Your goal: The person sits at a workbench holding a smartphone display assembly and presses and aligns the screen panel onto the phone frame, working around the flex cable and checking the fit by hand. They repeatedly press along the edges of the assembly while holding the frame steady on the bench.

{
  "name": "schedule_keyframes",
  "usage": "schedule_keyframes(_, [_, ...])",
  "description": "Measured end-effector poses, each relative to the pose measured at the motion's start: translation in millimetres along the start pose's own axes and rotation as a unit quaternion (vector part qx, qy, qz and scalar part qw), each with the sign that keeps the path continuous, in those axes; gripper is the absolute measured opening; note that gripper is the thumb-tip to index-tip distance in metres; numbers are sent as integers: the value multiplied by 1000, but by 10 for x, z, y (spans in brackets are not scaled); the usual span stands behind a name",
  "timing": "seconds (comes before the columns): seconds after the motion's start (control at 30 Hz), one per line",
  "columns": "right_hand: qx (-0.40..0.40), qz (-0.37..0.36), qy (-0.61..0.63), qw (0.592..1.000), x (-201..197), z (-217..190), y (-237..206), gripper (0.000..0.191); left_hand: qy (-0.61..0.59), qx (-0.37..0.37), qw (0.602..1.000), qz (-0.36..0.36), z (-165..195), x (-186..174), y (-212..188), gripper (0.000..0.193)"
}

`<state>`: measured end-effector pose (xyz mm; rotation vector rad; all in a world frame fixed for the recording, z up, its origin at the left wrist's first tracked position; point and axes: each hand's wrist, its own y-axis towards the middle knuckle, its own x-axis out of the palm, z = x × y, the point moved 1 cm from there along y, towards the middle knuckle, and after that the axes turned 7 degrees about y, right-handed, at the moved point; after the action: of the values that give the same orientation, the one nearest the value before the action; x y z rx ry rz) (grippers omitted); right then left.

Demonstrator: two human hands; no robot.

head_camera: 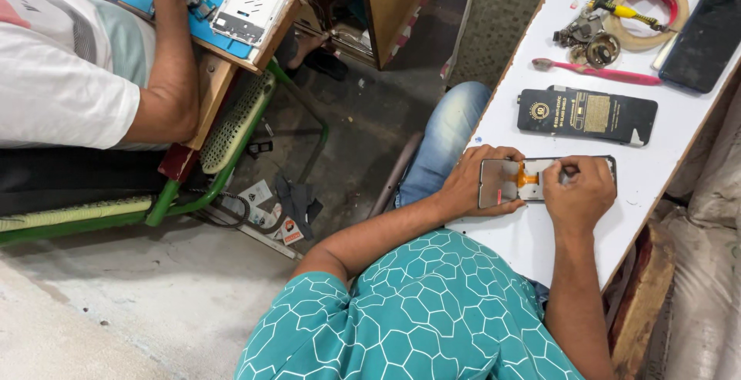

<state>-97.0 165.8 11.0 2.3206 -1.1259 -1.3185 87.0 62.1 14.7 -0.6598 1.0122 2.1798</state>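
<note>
The flat rectangular phone screen panel with orange flex strip (532, 179) lies face-down on the white worktable (540, 233), below the black rectangular card (587, 115). The left hand (472, 183) clamps its end while the right hand (579, 191) pinches at its back; the work looks midway, with the panel bare and unmounted.

Both forearms reach forward — left hand (472, 185) cupped, right hand (580, 191) fingers pinched.

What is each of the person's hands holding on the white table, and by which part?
The left hand grips the phone screen panel by its left end, steadying it flat on the white table. The right hand pinches something at the panel's middle; what exactly cannot be told.
</note>
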Motion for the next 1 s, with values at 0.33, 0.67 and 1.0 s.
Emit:
schedule_keyframes(0.33, [-8, -4, 14, 1000, -42, 95, 13, 6, 6, -1, 1000, -8, -18, -22, 29, 70])
schedule_keyframes(0.67, [-3, -7, -28, 1000, -167, 227, -60, 11, -9, 1, 1000, -20, 34, 78, 73, 68])
schedule_keyframes(1.0, [-47, -32, 15, 998, -113, 64, 15, 7, -18, 8, 1000, -19, 31, 67, 114, 70])
